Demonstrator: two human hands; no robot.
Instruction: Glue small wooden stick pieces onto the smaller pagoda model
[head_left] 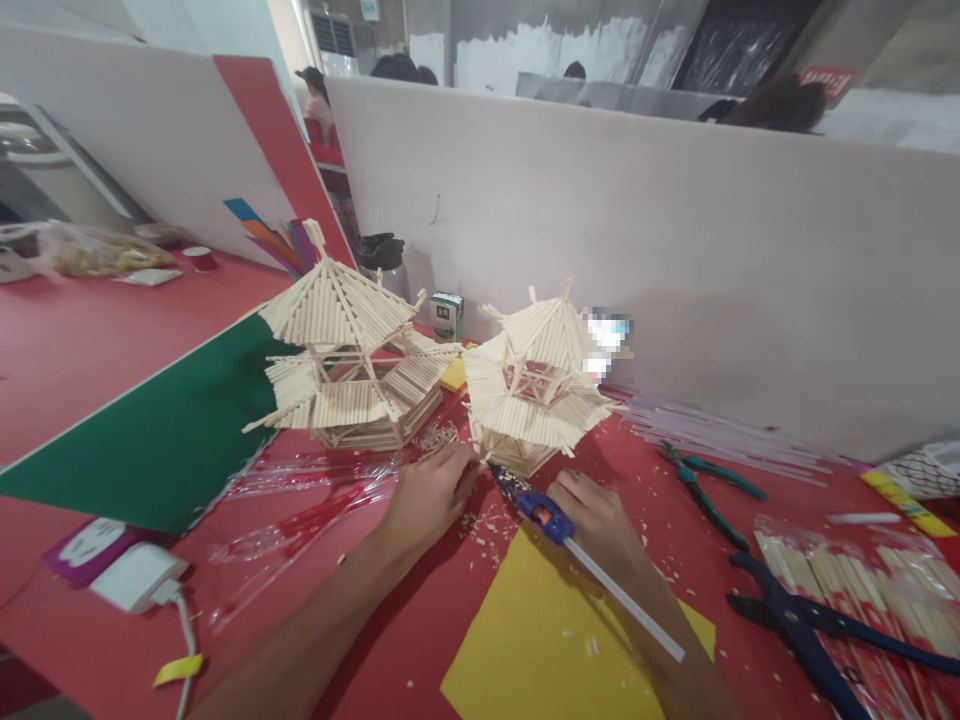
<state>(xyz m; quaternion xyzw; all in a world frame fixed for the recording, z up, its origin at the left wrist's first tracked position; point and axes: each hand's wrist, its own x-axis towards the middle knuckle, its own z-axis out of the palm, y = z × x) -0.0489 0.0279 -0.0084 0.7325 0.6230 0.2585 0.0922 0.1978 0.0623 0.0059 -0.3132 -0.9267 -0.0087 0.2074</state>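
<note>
Two pale wooden-stick pavilion models stand side by side: the left model [352,350] and the right model [536,385], both with layered roofs. My left hand [435,490] is closed at the right model's lower left edge, its fingertips pinched together; what they hold is too small to make out. A blue hot glue gun [549,517] is in my right hand [596,515], whose curled fingers are beside its body. Its dark nozzle points at the model's base, and a long translucent glue stick [626,600] sticks out behind. The glue gun's handle is hidden.
A yellow sheet [540,630] lies in front among wood crumbs. Green-handled pliers [705,495], dark blue pliers [799,620] and packs of sticks [847,580] lie right. At left are a green board [165,430] and a white plug [139,577]. A partition [675,230] rises behind.
</note>
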